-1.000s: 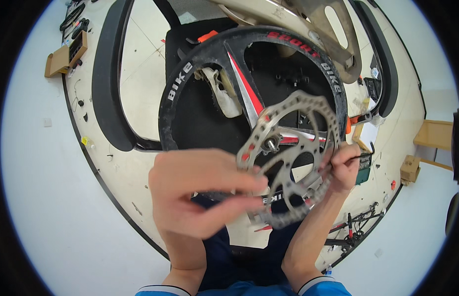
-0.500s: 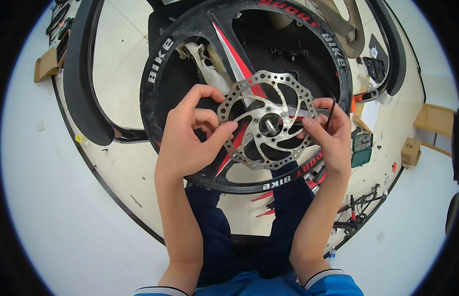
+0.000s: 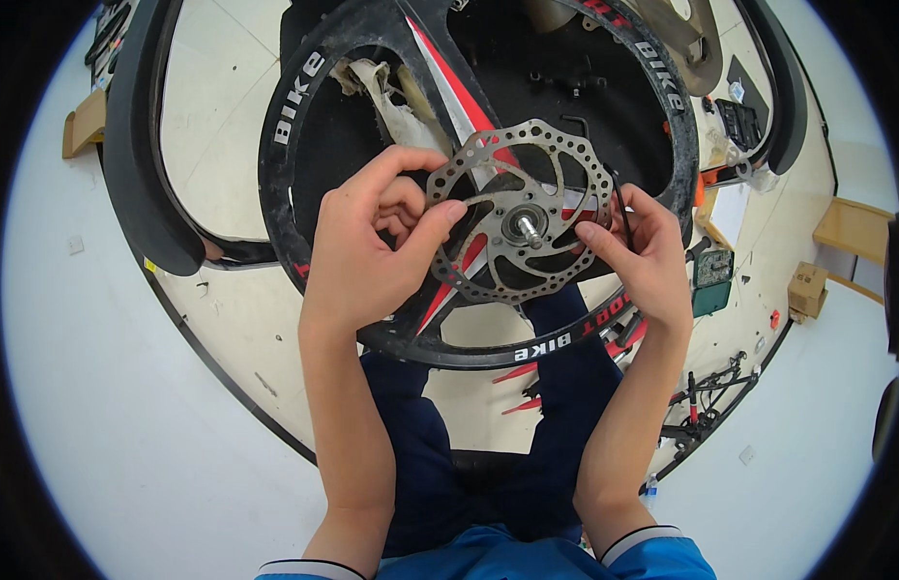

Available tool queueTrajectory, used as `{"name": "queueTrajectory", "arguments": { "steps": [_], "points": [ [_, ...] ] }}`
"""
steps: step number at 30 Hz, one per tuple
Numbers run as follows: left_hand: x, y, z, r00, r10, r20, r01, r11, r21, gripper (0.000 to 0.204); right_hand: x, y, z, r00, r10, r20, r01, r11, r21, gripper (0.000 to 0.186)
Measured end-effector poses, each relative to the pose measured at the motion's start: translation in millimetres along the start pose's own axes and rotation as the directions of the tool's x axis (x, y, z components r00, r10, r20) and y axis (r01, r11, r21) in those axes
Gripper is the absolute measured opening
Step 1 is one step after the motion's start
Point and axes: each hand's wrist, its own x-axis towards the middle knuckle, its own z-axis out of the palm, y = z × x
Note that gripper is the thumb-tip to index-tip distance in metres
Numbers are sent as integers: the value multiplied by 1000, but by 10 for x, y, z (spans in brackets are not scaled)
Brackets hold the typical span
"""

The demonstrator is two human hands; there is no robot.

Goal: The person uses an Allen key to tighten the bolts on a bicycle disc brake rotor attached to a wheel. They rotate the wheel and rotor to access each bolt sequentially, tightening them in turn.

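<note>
A silver brake disc (image 3: 556, 224) with a drilled, wavy rim lies over the middle of a black bicycle wheel (image 3: 275, 184) with red and white spokes. The metal axle (image 3: 530, 232) pokes up through the disc's centre. My left hand (image 3: 377, 237) pinches the disc's left rim between thumb and forefinger, the other fingers curled. On the opposite side, my right hand (image 3: 643, 246) grips the right rim with its thumb on top. A thin black rod (image 3: 622, 208), perhaps a hex key, runs up from the right fingers. The wheel rests across my knees and a black seat.
Black curved armrests (image 3: 140, 145) stand on both sides of the wheel. A whitish rag (image 3: 396, 106) shows between the spokes. To the right lie a green case (image 3: 712, 282), cardboard boxes (image 3: 808, 290) and a black bike frame (image 3: 706, 396).
The disc has moved slightly up in the picture and tilted, with both hands still on its rim. The wheel has shifted a little to the upper left in view.
</note>
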Motion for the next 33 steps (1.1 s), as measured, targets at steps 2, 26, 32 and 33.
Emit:
{"name": "queueTrajectory", "arguments": {
  "steps": [2,26,32,33],
  "points": [
    [9,-24,8,1000,17,-11,-17,1000,3,22,-4,1,5,1000,-21,-3,21,1000,3,21],
    [49,-53,57,997,63,-34,-62,997,34,23,34,-37,58,997,-61,-52,67,992,107,17],
    [54,-61,55,997,69,-38,-68,997,25,23,34,-24,51,998,-56,-41,60,994,92,16],
    [53,-58,60,997,65,-39,-64,998,24,23,32,-16,52,997,-57,-43,61,993,100,16]
  ]
}}
